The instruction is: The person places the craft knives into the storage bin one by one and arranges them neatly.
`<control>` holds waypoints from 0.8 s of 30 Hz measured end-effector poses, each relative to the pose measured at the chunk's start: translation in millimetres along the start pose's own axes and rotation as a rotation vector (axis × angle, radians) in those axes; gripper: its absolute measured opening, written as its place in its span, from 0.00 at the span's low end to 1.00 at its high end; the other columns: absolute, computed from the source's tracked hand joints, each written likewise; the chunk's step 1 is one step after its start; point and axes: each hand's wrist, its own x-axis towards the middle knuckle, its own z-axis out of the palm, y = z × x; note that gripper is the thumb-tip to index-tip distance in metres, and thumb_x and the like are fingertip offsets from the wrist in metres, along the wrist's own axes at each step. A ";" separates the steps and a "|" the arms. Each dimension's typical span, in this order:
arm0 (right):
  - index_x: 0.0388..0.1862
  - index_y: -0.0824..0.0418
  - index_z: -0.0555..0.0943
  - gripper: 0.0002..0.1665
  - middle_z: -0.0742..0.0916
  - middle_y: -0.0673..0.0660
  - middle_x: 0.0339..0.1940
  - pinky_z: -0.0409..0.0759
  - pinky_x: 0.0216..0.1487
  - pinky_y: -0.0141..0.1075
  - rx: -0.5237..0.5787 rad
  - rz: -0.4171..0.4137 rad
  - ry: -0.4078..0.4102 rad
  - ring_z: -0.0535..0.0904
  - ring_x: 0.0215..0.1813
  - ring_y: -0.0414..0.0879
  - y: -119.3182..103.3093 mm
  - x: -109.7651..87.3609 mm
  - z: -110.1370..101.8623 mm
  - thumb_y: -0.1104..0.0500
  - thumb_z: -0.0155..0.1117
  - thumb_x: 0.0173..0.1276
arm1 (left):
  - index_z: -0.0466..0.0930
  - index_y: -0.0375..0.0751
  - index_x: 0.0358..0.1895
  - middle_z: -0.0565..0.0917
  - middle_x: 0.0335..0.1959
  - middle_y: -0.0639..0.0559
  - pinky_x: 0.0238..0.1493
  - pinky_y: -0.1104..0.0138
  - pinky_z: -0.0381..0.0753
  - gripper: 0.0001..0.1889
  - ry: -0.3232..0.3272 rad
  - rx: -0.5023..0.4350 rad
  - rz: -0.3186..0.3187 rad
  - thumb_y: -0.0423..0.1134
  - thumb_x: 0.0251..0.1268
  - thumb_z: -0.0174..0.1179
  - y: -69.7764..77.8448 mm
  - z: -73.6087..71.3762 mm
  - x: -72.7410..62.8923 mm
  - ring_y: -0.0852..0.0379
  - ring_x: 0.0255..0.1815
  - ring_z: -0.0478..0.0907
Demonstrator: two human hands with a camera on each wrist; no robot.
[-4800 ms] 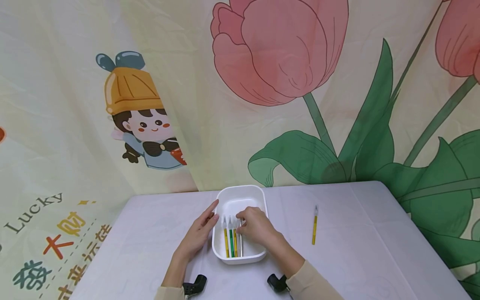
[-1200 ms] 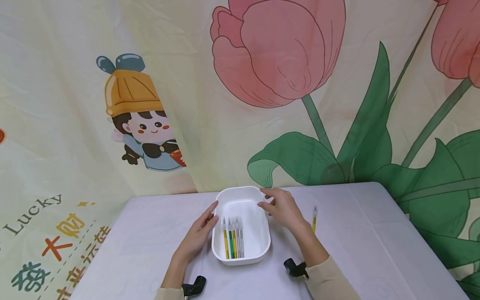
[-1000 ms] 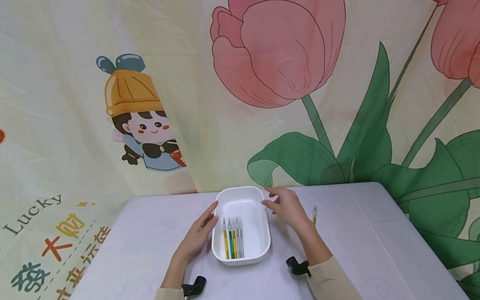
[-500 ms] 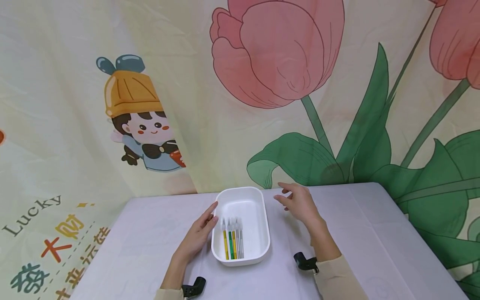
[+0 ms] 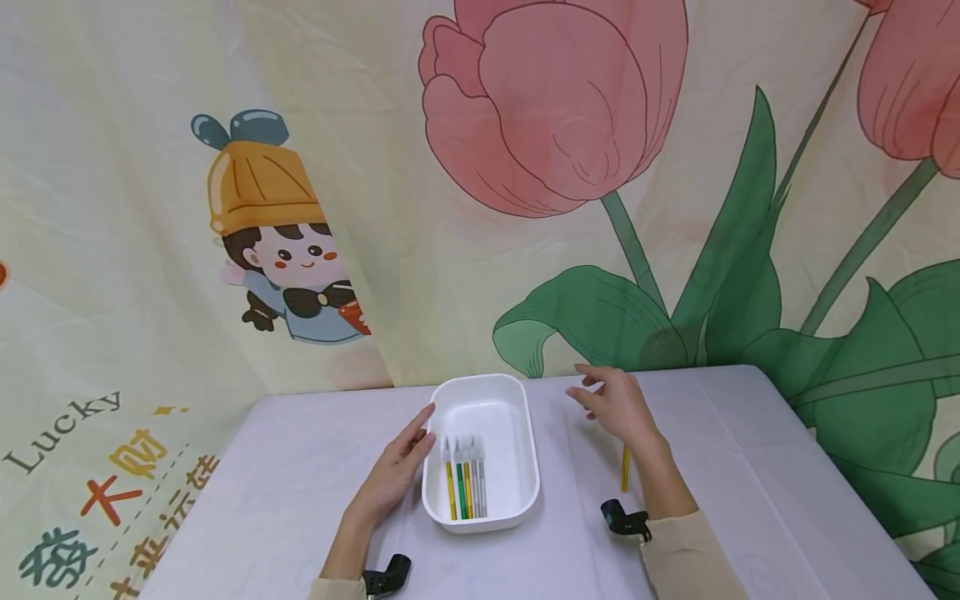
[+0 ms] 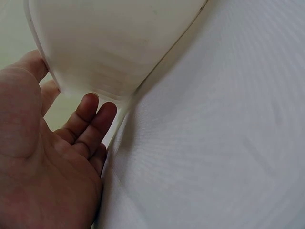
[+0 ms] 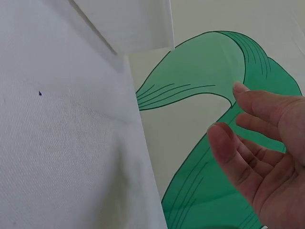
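Note:
A white plastic tray stands on the table. Inside, several slim craft knives with clear caps lie side by side, with yellow, green and silver handles. My left hand rests against the tray's left side, fingers extended, fingertips at the rim. In the left wrist view the fingers lie along the outer wall. To the right of the tray, my right hand hovers in the air with parted fingers and nothing between them. Below it, a yellow-handled craft knife lies on the table, its capped end hidden behind the hand.
A white cloth covers the table. Just behind its far edge hangs a printed backdrop with tulips and a cartoon figure. Black wrist cameras sit on both forearms.
My right hand has left the silver craft knives in the tray, passed the tray's right rim and moved right, over the yellow craft knife on the table. The left hand stays at the tray.

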 end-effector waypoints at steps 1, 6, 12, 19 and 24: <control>0.71 0.63 0.78 0.32 0.86 0.67 0.54 0.85 0.31 0.36 0.002 0.000 -0.001 0.88 0.29 0.49 0.5 0.1 -0.8 0.54 0.73 0.71 | 0.61 0.73 0.80 0.75 0.69 0.47 0.84 0.42 0.49 0.28 0.000 -0.001 0.000 0.51 0.82 0.54 0.2 0.0 -0.1 0.48 0.71 0.64; 0.72 0.62 0.78 0.33 0.86 0.68 0.55 0.86 0.31 0.36 -0.005 0.012 0.000 0.88 0.30 0.50 3.9 -0.4 -4.0 0.54 0.73 0.71 | 0.62 0.75 0.79 0.78 0.59 0.45 0.81 0.44 0.57 0.28 0.004 0.007 0.003 0.51 0.82 0.55 0.8 0.3 -0.2 0.49 0.66 0.67; 0.72 0.61 0.78 0.33 0.85 0.67 0.56 0.87 0.33 0.36 -0.003 0.042 0.006 0.90 0.36 0.55 10.3 -0.6 -9.7 0.53 0.73 0.71 | 0.62 0.74 0.79 0.77 0.64 0.46 0.83 0.42 0.54 0.28 0.003 0.007 -0.001 0.51 0.82 0.54 0.5 0.0 -0.2 0.48 0.68 0.66; 0.73 0.64 0.76 0.33 0.84 0.68 0.57 0.89 0.35 0.37 0.011 0.052 0.006 0.90 0.40 0.60 17.1 -1.7 -17.8 0.54 0.72 0.73 | 0.61 0.72 0.80 0.76 0.67 0.46 0.83 0.41 0.52 0.28 0.003 0.010 -0.004 0.49 0.83 0.54 1.0 0.2 -0.1 0.47 0.69 0.65; 0.72 0.65 0.77 0.33 0.84 0.69 0.55 0.89 0.34 0.39 0.029 0.040 0.015 0.89 0.41 0.62 23.4 -2.1 -19.8 0.55 0.72 0.73 | 0.62 0.72 0.80 0.76 0.61 0.45 0.82 0.43 0.55 0.28 0.007 0.015 0.001 0.50 0.82 0.54 0.8 0.5 0.5 0.48 0.68 0.65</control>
